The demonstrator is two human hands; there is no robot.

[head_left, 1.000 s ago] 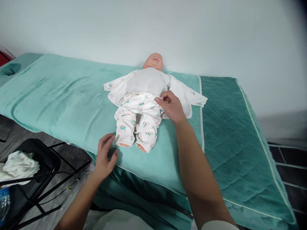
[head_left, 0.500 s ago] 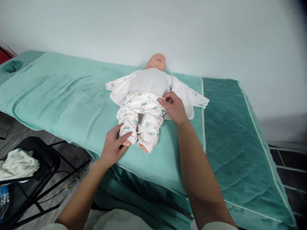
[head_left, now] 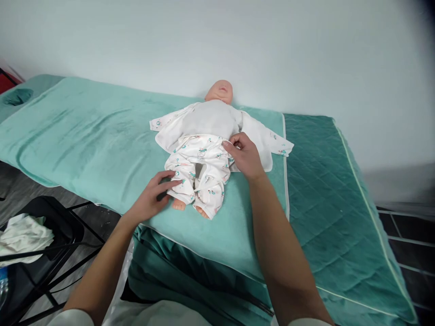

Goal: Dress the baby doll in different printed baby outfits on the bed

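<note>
Lying between the spread left hand (head_left: 147, 199) and right hand (head_left: 248, 156) pinching their waistband (head_left: 204, 136) are trousers (head_left: 212, 156).

Doll (head_left: 219, 92) on its back across green bed (head_left: 102, 140). White shirt (head_left: 212, 117), sleeves (head_left: 270, 136) spread wide, printed ends. Pants (head_left: 207, 154) on, white, small print, wrinkled; toes (head_left: 178, 205) poke out below.

- The left arm (head_left: 98, 267) is slanting inward, its wrist standing over the near edge of the bed (head_left: 102, 149).
- The left hand (head_left: 151, 194) is pointing inward, its fingers standing apart from each other.
- The right arm (head_left: 280, 240) is extending over that same edge.
- The right hand (head_left: 245, 155) is pinching, its fingers curling toward the thumb.
</note>
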